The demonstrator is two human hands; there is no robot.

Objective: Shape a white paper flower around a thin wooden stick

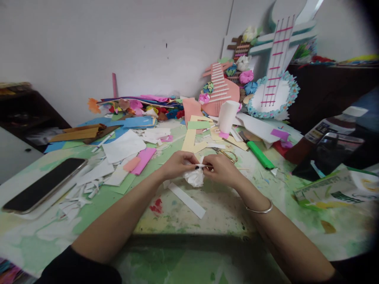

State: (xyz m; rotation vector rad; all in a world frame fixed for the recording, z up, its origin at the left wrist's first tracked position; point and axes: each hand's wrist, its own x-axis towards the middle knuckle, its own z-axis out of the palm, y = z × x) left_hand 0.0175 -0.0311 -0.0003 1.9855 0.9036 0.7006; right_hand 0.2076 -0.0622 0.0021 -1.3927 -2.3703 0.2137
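Paper bunch [194,178], white, crinkled, rounded

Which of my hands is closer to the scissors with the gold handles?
Right. Your right hand is just on the near side of the scissors; your left hand is farther off, to their left.

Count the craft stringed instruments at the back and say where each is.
3: a pink one, a larger white and pale-blue one to its right, and a brown one partly hidden behind the pink. More may be hidden.
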